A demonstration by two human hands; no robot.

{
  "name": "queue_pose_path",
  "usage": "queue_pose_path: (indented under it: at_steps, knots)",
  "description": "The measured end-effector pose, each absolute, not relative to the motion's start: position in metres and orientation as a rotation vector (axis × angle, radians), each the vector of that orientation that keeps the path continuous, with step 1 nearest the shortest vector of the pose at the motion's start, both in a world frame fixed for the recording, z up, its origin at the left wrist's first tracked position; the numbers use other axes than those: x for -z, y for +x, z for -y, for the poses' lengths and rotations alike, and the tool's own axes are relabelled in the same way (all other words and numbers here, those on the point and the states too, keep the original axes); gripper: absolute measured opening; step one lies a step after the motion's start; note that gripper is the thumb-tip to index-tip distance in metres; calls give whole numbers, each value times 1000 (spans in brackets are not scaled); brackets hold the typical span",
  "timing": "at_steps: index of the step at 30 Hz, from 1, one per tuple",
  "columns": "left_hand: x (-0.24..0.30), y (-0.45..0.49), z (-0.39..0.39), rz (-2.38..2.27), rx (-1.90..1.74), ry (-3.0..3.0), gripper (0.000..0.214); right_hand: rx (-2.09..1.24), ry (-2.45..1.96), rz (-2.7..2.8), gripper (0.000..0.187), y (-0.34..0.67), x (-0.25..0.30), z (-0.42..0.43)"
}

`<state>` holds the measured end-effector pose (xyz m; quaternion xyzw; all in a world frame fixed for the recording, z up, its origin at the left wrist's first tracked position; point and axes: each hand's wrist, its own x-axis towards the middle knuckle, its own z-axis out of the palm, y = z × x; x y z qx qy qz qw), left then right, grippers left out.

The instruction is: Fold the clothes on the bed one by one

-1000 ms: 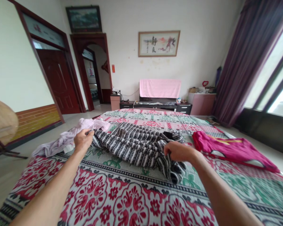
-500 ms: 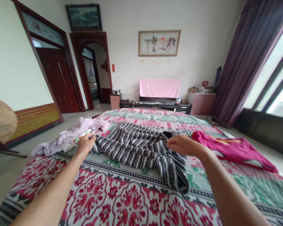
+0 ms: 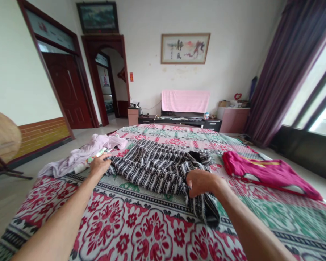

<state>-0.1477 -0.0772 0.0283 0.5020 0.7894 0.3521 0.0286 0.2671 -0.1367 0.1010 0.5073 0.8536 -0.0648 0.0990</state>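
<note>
A black-and-white striped knit sweater (image 3: 152,166) lies spread on the patterned bedcover (image 3: 149,224), somewhat rumpled. Its left end is pinched by my left hand (image 3: 100,165), whose fingers are closed at the edge. My right hand (image 3: 199,182) is curled on the sweater's near right part, where a sleeve (image 3: 209,212) hangs toward me with its dark opening showing. The right fingertips are partly hidden, but they seem closed on the knit. Another dark opening (image 3: 197,156) shows at the sweater's far right.
A crumpled pale pink garment (image 3: 97,145) lies left of the sweater. To the right is a folded magenta garment (image 3: 271,174). Beyond the bed stands a low cabinet (image 3: 146,120) with a pink cloth (image 3: 186,100) over a screen. A round wooden tabletop (image 3: 4,136) stands at far left.
My right hand has moved nearer and slightly left, from the sweater's far right corner down onto its near right part. My left hand stays at the left end.
</note>
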Motion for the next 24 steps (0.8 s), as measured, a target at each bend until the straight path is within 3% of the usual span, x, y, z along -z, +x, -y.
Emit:
queue_pose_path:
  at_steps: [6, 10, 14, 18, 22, 24]
  knots:
    - [-30, -151, 78, -2414, -1064, 1523, 46, 106, 1502, -2637, 19, 287, -106, 126]
    - [-46, -150, 84, -2397, -1122, 1475, 44, 50, 2118, -2670, 27, 307, -110, 113]
    - [-71, -141, 88, -2297, -1183, 1396, 43, 531, 2504, -2780, 36, 321, -113, 100]
    - [-99, -132, 87, -1938, -1315, 1213, 47, 773, 2222, -2968, 45, 330, -145, 112]
    - [-131, -134, 89, -1667, -1482, 1219, 44, 624, 1725, -2927, 40, 340, -178, 140]
    - [-145, -137, 90, -1669, -1445, 1399, 44, 395, 1609, -2807, 29, 348, -181, 144]
